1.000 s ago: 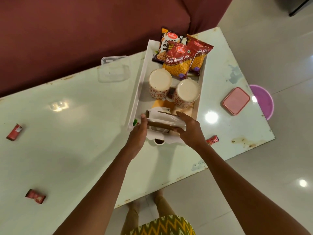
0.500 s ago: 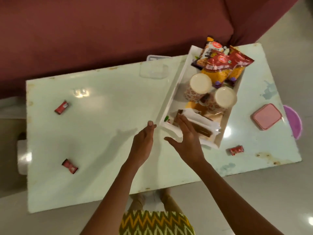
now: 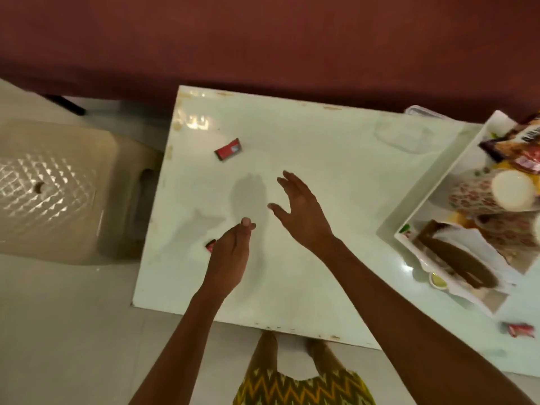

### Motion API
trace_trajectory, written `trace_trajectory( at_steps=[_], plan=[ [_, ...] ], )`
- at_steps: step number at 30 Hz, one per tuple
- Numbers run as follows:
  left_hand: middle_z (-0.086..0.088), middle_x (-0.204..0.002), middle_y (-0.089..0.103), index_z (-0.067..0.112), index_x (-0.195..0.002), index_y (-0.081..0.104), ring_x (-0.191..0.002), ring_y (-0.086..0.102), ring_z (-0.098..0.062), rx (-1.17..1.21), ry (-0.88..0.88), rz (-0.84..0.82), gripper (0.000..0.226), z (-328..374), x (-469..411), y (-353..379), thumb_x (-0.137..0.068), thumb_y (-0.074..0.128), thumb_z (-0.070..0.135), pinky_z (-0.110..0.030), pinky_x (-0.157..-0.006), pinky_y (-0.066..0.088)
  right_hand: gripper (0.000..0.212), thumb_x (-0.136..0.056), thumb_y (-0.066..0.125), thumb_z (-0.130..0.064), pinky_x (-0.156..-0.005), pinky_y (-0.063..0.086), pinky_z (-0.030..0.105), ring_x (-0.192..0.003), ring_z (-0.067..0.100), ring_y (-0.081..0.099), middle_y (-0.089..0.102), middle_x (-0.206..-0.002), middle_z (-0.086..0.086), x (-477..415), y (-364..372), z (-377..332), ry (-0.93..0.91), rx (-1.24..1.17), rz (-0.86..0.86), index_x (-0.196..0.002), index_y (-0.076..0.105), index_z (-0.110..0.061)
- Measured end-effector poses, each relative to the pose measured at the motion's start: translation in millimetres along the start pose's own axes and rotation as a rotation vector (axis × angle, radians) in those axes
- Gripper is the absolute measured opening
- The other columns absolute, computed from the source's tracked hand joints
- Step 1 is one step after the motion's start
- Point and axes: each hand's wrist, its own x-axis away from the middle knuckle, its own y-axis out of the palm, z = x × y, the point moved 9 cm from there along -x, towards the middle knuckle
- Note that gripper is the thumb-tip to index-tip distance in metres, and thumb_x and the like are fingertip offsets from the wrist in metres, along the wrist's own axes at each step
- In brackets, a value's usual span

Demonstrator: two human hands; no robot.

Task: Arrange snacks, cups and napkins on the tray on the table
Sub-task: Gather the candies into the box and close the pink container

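Note:
The white tray (image 3: 420,197) sits at the right edge of the view, holding snack packets (image 3: 517,147), patterned cups (image 3: 479,197) and a napkin bundle with a brown band (image 3: 455,258). Small red candy wrappers lie on the table: one far left (image 3: 228,149), one half hidden under my left hand (image 3: 210,245), one near the front right (image 3: 518,329). My left hand (image 3: 230,255) hovers over the table with fingers loosely curled, holding nothing. My right hand (image 3: 301,211) is spread open above the table's middle.
The pale glossy table (image 3: 321,159) has a clear plastic container (image 3: 406,133) near its back edge. A beige plastic stool (image 3: 58,185) stands left of the table. A dark red sofa (image 3: 263,39) runs behind. My feet show below the front edge.
Both hands let go of the napkin bundle on the tray and moved left over the table. The view swung left, so the tray now sits at the right edge.

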Motion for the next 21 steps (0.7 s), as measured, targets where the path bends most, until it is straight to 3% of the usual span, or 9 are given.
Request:
trace_trajectory(
  at_steps=[3,5,7,10,11,13,16,21],
  plan=[
    [-0.013,-0.089,0.068,0.013,-0.11,0.064,-0.099,0.06,-0.036,-0.014,0.022,-0.005,0.056,-23.7,-14.6,-26.7,-0.09,0.03,0.052,-0.046,-0.09,0.049,0.056,-0.094,0.049,-0.025,-0.112,0.018,0.027,-0.143,0.018,0.015,0.021,-0.154,0.008,-57.9,36.2,-28.9,-0.086,0.156,-0.075,-0.142,0.026,-0.006],
    [-0.011,-0.067,0.06,0.007,-0.099,0.063,-0.079,0.063,-0.03,-0.07,0.051,-0.009,0.054,-36.4,-22.9,-37.6,-0.092,0.031,0.049,-0.044,-0.079,0.051,0.055,-0.096,0.045,-0.021,-0.114,0.018,0.03,-0.143,0.02,0.014,0.017,-0.155,0.01,-92.5,54.4,-42.2,-0.147,0.256,-0.088,-0.144,0.021,-0.006],
    [-0.014,-0.068,0.061,0.005,-0.092,0.061,-0.065,0.061,-0.01,-0.124,0.07,-0.018,0.052,-49.1,-30.5,-44.3,-0.092,0.033,0.048,-0.037,-0.071,0.05,0.052,-0.098,0.038,-0.015,-0.115,0.016,0.032,-0.144,0.022,0.011,0.013,-0.156,0.01,-122.1,73.4,-49.6,-0.199,0.375,-0.108,-0.145,0.017,-0.007],
    [0.006,-0.067,0.06,0.016,-0.085,0.06,-0.067,0.055,0.017,-0.205,0.087,-0.019,0.038,-64.3,-37.5,-46.3,-0.093,0.037,0.045,-0.008,-0.062,0.041,0.053,-0.097,0.032,-0.002,-0.114,0.016,0.036,-0.144,0.027,0.009,0.01,-0.157,0.011,-145.9,97.2,-50.8,-0.257,0.61,-0.155,-0.146,0.013,-0.008],
    [0.012,-0.068,0.057,0.02,-0.086,0.06,-0.07,0.053,0.021,-0.22,0.095,-0.004,0.031,-67.9,-38.8,-47.6,-0.093,0.039,0.042,-0.004,-0.061,0.039,0.054,-0.096,0.033,0.0,-0.112,0.02,0.038,-0.143,0.028,0.011,0.012,-0.156,0.011,-148.8,101.3,-49.9,-0.258,0.646,-0.164,-0.146,0.015,-0.008],
    [0.016,-0.078,0.056,0.019,-0.092,0.063,-0.079,0.057,0.013,-0.254,0.098,0.028,0.024,-75.0,-41.3,-49.8,-0.092,0.045,0.035,-0.005,-0.065,0.038,0.05,-0.095,0.035,0.001,-0.107,0.03,0.039,-0.141,0.028,0.019,0.023,-0.153,0.01,-147.8,103.4,-46.8,-0.241,0.662,-0.146,-0.142,0.024,-0.007],
    [0.002,-0.095,0.061,0.015,-0.098,0.062,-0.09,0.059,-0.017,-0.308,0.008,0.083,0.022,-92.0,-44.1,-53.1,-0.088,0.053,0.032,-0.029,-0.074,0.045,0.034,-0.093,0.037,0.0,-0.087,0.042,0.038,-0.121,0.032,0.042,0.048,-0.132,0.016,-137.3,102.2,-44.5,-0.268,0.699,-0.109,-0.126,0.044,-0.003],
    [-0.004,-0.092,0.059,0.009,-0.09,0.054,-0.084,0.056,-0.021,-0.243,-0.182,0.188,0.034,-115.2,-40.5,-55.9,-0.078,0.066,0.039,-0.03,-0.066,0.04,0.025,-0.097,0.036,-0.006,-0.067,0.043,0.042,-0.091,0.038,0.059,0.064,-0.096,0.021,-105.7,78.7,-39.2,-0.254,0.65,-0.006,-0.103,0.059,0.002]
  ],
)
